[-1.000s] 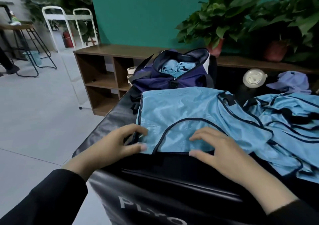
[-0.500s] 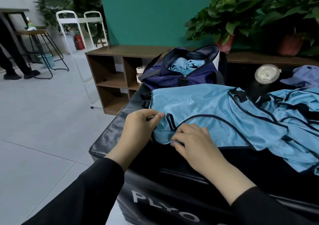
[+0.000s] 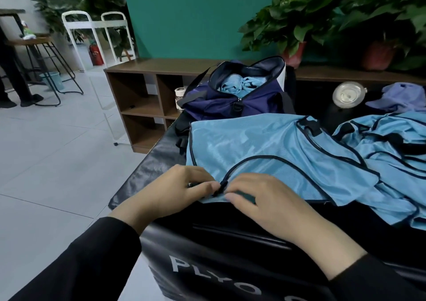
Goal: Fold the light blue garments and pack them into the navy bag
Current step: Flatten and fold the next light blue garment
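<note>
Both hands [image 3: 184, 192] [image 3: 265, 201] seemingly pinch the light blue garment [image 3: 265, 148] above "PLYO" lettering [image 3: 216, 277].

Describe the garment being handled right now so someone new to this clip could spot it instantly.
On the black padded box in front of the open navy bag lies a light blue mesh vest with dark piping, spread flat. The left hand and right hand pinch its near edge. Unlike the crumpled light blue pile to its right, it is smoothed out.

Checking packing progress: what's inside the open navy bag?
Inside the navy fabric bag, two rolled light blue garments show at the open top. Anything beneath them is hidden by the bag's walls.
</note>
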